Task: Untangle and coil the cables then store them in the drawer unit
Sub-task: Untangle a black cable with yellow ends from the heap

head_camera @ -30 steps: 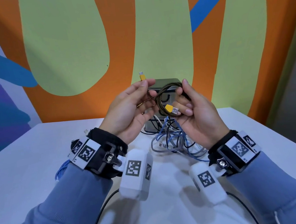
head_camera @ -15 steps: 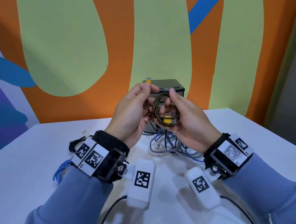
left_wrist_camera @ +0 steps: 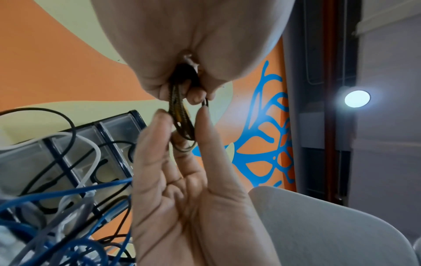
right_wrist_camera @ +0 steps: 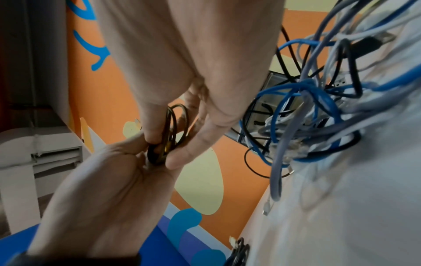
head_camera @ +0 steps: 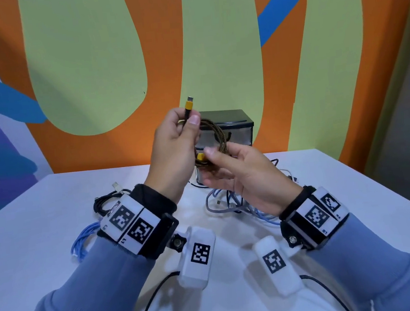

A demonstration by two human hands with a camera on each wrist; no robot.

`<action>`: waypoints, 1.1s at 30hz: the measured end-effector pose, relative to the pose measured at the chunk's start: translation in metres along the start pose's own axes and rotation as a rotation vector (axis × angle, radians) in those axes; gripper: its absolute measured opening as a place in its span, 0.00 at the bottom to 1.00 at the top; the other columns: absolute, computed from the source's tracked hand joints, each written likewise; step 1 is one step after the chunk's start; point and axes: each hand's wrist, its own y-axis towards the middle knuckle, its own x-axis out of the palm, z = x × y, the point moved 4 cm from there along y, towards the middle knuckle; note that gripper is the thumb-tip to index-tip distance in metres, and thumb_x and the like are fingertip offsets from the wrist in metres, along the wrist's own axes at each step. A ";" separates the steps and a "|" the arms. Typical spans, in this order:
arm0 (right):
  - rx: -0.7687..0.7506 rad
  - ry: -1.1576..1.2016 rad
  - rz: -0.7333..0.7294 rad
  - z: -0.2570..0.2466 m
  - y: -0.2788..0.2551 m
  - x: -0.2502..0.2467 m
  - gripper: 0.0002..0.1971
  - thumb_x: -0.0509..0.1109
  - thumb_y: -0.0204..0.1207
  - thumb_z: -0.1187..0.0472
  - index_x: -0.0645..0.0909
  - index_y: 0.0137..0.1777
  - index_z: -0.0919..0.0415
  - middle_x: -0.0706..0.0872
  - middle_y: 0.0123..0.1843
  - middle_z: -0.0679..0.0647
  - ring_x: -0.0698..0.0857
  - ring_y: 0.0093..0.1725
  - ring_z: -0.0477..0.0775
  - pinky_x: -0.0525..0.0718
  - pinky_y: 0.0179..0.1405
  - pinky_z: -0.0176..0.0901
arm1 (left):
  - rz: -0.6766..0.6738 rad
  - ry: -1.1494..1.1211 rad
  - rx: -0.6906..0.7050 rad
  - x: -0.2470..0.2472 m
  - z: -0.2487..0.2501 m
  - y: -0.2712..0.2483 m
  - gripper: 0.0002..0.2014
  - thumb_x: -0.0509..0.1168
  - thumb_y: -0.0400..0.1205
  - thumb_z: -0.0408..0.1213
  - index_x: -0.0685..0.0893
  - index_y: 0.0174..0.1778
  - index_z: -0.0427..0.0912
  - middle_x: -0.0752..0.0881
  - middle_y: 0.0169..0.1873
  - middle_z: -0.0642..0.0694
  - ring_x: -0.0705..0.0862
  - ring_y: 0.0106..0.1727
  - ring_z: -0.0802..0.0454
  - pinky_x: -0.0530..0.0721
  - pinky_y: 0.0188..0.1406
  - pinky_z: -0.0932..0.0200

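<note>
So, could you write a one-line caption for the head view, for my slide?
Both hands, left hand and right hand, hold a coiled braided cable before the drawer unit, above tangled cables.

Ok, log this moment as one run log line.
step: coiling | left hand: pinches yellow plug end of braided black-and-gold cable | right hand: holds coil | grey drawer unit: closed | blue and grey cable tangle: on table

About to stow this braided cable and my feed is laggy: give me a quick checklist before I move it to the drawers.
1. Braided cable looped into a coil: ok.
2. Left hand pinches the free plug end: ok.
3. Right hand holds the coil: ok.
4. Free end tucked in: not ok, it sticks up.
5. Drawer unit open: not ok, the visible drawer looks shut.
6. Tangled pile still lies before the unit: not ok.
</note>
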 end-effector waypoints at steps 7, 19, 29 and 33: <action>-0.105 0.112 -0.005 0.000 0.000 -0.004 0.13 0.72 0.80 0.78 0.84 0.63 0.72 0.91 0.55 0.67 0.92 0.50 0.59 0.92 0.55 0.47 | 0.026 -0.143 -0.121 -0.001 -0.006 0.001 0.08 0.61 0.94 0.35 0.82 0.51 0.43 0.74 0.28 0.51 0.71 0.30 0.58 0.72 0.34 0.64; -0.078 0.265 -0.088 -0.002 0.000 0.005 0.11 0.60 0.92 0.65 0.80 0.68 0.60 0.91 0.60 0.61 0.85 0.64 0.56 0.86 0.54 0.49 | 0.029 -0.591 -0.328 0.005 -0.009 -0.004 0.08 0.58 0.95 0.33 0.80 0.53 0.37 0.72 0.28 0.47 0.72 0.25 0.53 0.83 0.32 0.58; -0.102 0.203 0.004 0.005 0.004 0.007 0.15 0.72 0.83 0.74 0.79 0.67 0.63 0.84 0.56 0.63 0.86 0.51 0.52 0.88 0.49 0.40 | -0.040 -0.400 -0.212 0.009 -0.009 -0.004 0.10 0.59 0.95 0.35 0.83 0.51 0.41 0.72 0.30 0.47 0.75 0.29 0.57 0.78 0.31 0.64; -0.083 0.202 0.037 0.008 0.005 0.005 0.12 0.74 0.79 0.77 0.82 0.56 0.63 0.86 0.53 0.60 0.87 0.50 0.55 0.88 0.46 0.40 | -0.063 -0.273 -0.137 0.012 -0.009 -0.005 0.10 0.60 0.95 0.35 0.84 0.50 0.43 0.72 0.31 0.47 0.72 0.31 0.56 0.76 0.35 0.64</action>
